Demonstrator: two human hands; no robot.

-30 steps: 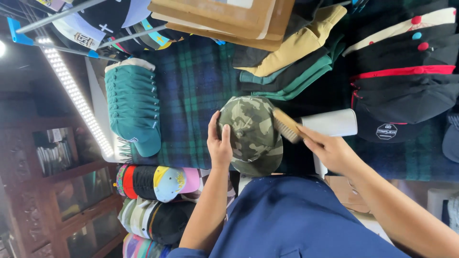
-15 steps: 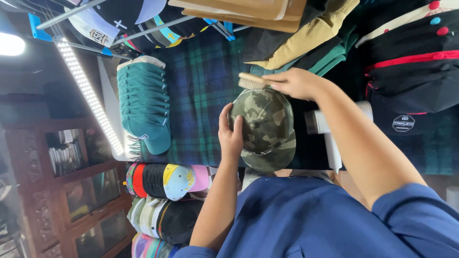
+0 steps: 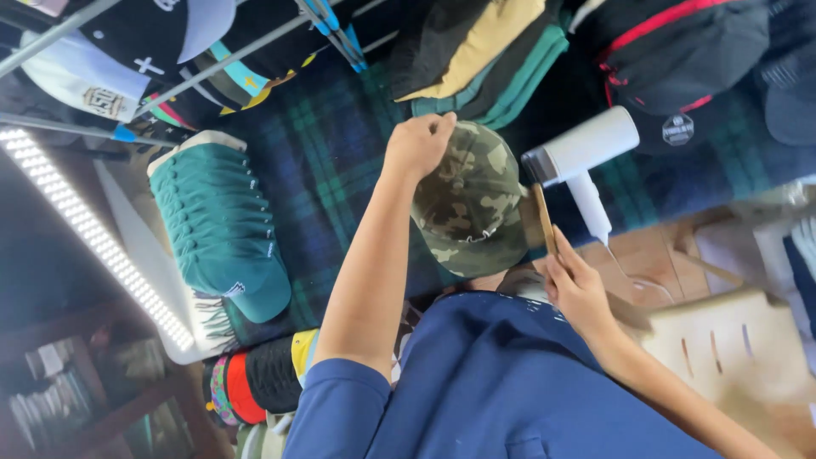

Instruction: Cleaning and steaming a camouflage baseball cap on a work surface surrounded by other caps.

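A camouflage cap [image 3: 472, 204] lies on a dark green and blue plaid cloth [image 3: 314, 161]. My left hand [image 3: 416, 143] is closed on the cap's far edge, with the arm reaching across from the lower left. To the right of the cap, my right hand [image 3: 580, 291] holds a wooden brush [image 3: 544, 219] by its handle, and the brush stands edge-on beside the cap. My blue shirt [image 3: 501, 382] fills the bottom of the view.
A white handheld steamer [image 3: 586, 151] lies just right of the cap. A stack of teal caps [image 3: 223, 229] sits to the left, colourful caps [image 3: 255, 382] below it, black caps [image 3: 680, 51] at top right. An LED strip [image 3: 85, 238] runs along the left.
My left hand has shifted from the cap's side to its far edge. My right hand has brought the brush from over the cap's top down to the cap's right side.
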